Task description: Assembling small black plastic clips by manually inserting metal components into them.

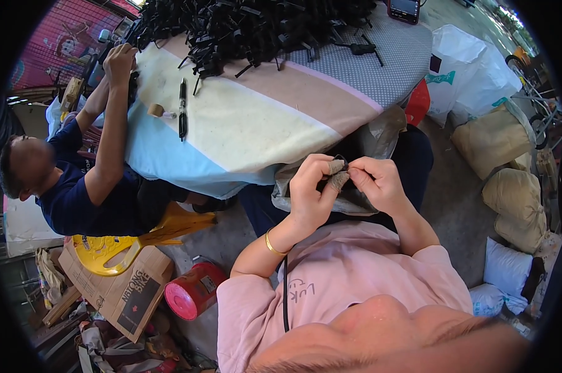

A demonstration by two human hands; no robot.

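Note:
Over my lap, near the table's front edge, my two hands meet at the fingertips. My left hand (313, 189), with tan coverings on its thumb and a fingertip, pinches a small black cord-like piece (340, 158). From the other side, my right hand (378, 183) has its thumb and forefinger closed on the same piece. Most of that piece is hidden by the fingers, so its exact kind does not show. A black cord (286, 292) hangs beside my left forearm. Below my hands, a greyish sheet or bag (283, 198) lies across my lap.
A large heap of black corded pieces (243, 31) covers the back of the cloth-covered table (256, 130). On it lie a black pen (182, 110), a tape roll (155, 110) and a phone (405, 9). A co-worker (100, 180) sits left. A red bucket (195, 290) and sacks (511, 199) flank me.

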